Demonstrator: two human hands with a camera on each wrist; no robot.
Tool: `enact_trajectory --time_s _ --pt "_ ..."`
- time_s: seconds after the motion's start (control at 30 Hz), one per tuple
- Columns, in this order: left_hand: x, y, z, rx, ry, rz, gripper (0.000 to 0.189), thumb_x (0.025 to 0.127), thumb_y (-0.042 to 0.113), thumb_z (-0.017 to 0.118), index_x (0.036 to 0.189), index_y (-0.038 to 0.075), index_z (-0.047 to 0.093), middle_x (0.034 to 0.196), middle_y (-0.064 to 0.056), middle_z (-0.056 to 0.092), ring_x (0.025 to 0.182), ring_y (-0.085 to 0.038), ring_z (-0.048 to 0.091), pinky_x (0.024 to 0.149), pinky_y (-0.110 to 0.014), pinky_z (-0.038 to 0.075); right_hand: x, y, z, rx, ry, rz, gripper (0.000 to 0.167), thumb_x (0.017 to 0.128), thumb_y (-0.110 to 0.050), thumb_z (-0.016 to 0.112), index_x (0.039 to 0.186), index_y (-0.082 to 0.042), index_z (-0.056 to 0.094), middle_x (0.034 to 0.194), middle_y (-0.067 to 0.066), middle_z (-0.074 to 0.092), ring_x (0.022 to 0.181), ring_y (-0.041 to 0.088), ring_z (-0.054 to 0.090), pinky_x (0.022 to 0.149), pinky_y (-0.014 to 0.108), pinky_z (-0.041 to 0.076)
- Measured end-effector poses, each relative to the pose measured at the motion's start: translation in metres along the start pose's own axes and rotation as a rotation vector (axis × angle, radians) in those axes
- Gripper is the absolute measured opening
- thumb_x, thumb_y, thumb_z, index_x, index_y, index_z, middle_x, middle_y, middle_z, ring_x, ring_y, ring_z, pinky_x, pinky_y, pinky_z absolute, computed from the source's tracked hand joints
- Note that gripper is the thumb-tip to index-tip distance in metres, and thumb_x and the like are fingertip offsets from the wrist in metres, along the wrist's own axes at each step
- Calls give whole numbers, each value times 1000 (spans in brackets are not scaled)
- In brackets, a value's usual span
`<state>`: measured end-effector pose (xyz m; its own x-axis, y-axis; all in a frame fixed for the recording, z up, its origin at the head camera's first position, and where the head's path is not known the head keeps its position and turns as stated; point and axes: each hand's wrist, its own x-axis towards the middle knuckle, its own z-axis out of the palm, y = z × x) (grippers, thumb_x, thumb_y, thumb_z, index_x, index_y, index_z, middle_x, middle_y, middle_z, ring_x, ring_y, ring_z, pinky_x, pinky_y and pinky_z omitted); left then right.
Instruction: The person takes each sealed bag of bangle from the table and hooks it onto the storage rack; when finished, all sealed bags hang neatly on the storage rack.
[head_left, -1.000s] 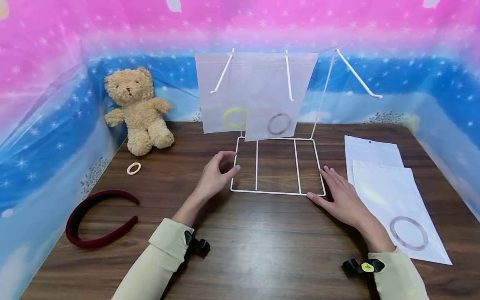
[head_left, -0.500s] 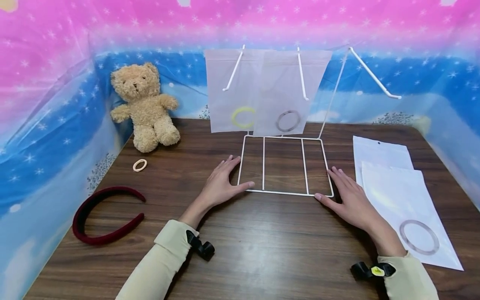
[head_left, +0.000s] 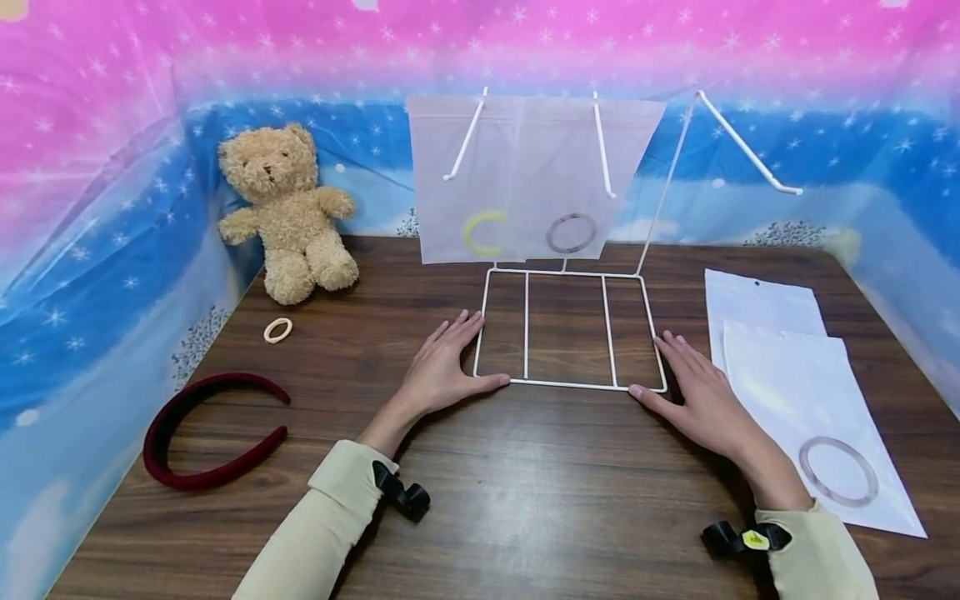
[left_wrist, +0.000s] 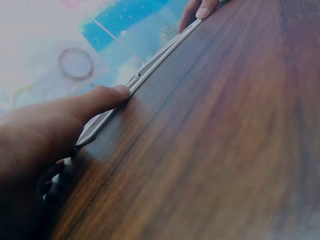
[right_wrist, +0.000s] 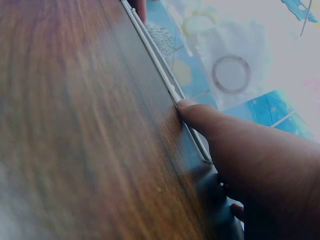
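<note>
A white wire display rack [head_left: 570,384] stands on the table, its base lying flat and its hooks pointing toward me. My left hand [head_left: 438,367] rests at the base's front left corner, fingers along the side bar and thumb [left_wrist: 112,97] against the front bar. At the front right corner my right hand [head_left: 697,404] does likewise, its thumb [right_wrist: 205,115] touching the front bar. Neither hand is curled round the wire. From the left hook hangs a translucent bag [head_left: 450,200] with a yellow ring. Another bag [head_left: 555,167], with a greyish ring, hangs from the middle hook and partly overlaps it.
Two white bags [head_left: 810,392] lie overlapping at the right, the upper one showing a greyish ring. A teddy bear [head_left: 288,217] sits at the back left. Below it are a small cream ring [head_left: 278,321] and a dark red headband [head_left: 168,467]. Patterned cloth [head_left: 885,208] surrounds the table.
My left hand has spread its fingers and laid its thumb against the rack's front bar. The hanging bag on the middle hook has swung back. My right hand keeps its place on the rack.
</note>
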<state>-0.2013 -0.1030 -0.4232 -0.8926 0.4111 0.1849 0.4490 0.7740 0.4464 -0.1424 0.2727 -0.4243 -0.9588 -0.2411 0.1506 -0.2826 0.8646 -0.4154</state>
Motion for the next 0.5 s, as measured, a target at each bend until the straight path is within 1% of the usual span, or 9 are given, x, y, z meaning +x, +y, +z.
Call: enact_trajectory --time_s 0.17,0.3,0.4,0.47,0.5 --pt "0 1 -1 7 -7 11 103 77 70 67 153 8 34 156 -4 33 146 -19 20 119 -37 12 -1 -1 -1 3 10 -1 89 91 -55 62 154 -4 27 157 23 25 144 41 19 106 67 20" --pt "0 2 -3 12 -6 10 103 77 71 66 153 8 35 156 -4 34 146 -19 21 119 -37 12 1 -3 -6 27 71 -15 86 92 -53 63 155 -5 27 155 23 29 141 43 25 105 66 24" --pt "0 2 -3 18 -3 12 103 77 72 65 152 8 35 156 -4 34 146 -19 21 119 -38 13 1 -1 -17 54 192 -41 79 92 -43 67 152 -3 33 151 26 34 137 46 32 106 64 26" --pt "0 3 -3 20 -3 14 103 77 72 64 152 8 35 156 -3 34 146 -19 21 118 -38 13 -2 6 -29 50 299 -25 68 93 -33 67 147 0 41 147 29 38 132 49 36 106 64 27" --pt "0 3 -3 19 -1 16 103 77 72 64 152 8 36 156 -4 34 146 -19 21 118 -38 13 -5 11 -35 42 353 3 63 93 -28 67 144 1 44 145 30 40 129 52 38 104 64 27"
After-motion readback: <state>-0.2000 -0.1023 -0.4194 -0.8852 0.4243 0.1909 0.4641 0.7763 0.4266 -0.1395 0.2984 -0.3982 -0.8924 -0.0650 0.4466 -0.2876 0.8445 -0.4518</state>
